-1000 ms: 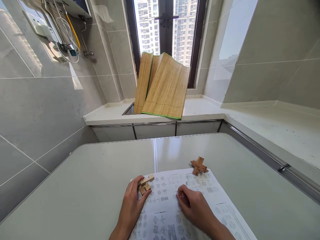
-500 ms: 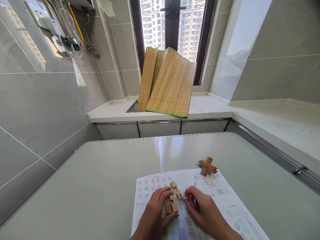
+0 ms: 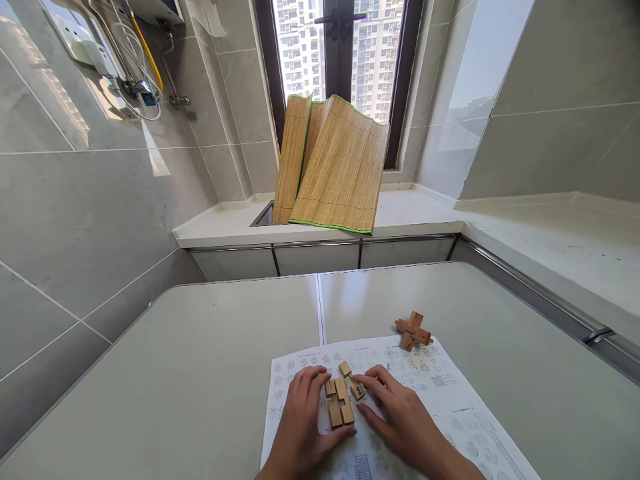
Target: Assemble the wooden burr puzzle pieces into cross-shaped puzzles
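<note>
Two notched wooden puzzle pieces lie side by side on a printed sheet. My left hand curves round them, fingertips at their upper left end and thumb along the lower end. Just to their upper right is a third notched wooden piece, marked with what looks like a 3. My right hand has its fingertips on that piece's upper side and its thumb at the lower side. Farther back, at the sheet's top edge, sits a darker brown cross-shaped cluster of interlocked wooden pieces.
The sheet lies on a pale table with a seam down its middle. Behind the table runs a white ledge, where a folded bamboo mat leans before the window. Tiled walls stand on both sides.
My left fingers have drawn back to the left, uncovering more of the two pieces. My right hand has moved left and its fingers have opened onto the numbered piece.
</note>
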Demonstrator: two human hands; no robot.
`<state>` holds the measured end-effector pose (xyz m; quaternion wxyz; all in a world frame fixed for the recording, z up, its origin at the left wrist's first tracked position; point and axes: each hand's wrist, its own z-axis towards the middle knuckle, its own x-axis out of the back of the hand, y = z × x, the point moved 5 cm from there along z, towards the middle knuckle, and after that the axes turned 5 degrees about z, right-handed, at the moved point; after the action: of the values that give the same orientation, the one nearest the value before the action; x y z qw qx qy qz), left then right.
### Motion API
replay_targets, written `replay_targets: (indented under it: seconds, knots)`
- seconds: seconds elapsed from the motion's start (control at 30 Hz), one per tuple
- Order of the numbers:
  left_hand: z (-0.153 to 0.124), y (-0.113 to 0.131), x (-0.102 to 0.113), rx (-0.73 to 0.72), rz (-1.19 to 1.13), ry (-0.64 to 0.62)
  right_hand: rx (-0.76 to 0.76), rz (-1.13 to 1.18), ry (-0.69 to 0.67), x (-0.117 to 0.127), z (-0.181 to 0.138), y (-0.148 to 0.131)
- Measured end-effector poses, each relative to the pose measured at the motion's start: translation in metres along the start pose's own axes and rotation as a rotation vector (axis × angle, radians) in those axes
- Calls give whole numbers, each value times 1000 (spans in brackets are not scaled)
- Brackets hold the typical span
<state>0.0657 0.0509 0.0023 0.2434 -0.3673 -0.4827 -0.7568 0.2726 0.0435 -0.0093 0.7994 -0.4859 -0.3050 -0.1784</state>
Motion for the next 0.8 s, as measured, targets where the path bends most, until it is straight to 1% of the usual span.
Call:
replay_targets:
  seconds: [0.1, 0.2, 0.27, 0.37, 0.5, 0.6, 0.67, 0.8]
  knots:
    - [1, -1, 4, 3, -12, -14, -23, 31, -20, -2, 0, 2]
    - [2, 3, 11, 45, -62, -17, -67, 131, -27, 1, 2, 2]
    - [2, 6, 16, 84, -114, -15, -123, 243, -14, 5, 4, 2]
    - [3, 13, 18, 112, -204, -18, -223, 469, 4, 10, 6, 2]
    - [1, 15, 13, 182, -322, -51, -350, 823, 3, 7, 5, 5]
    - [0, 8, 7, 250, -444, -26, -426, 1058, -25, 1, 3, 6]
    - [-1, 2, 4, 283, -506, -11, -456, 1144, -38, -1, 2, 5]
    - [-3, -3, -1, 347, -615, -55, -438, 1194, -7, 0, 2, 5]
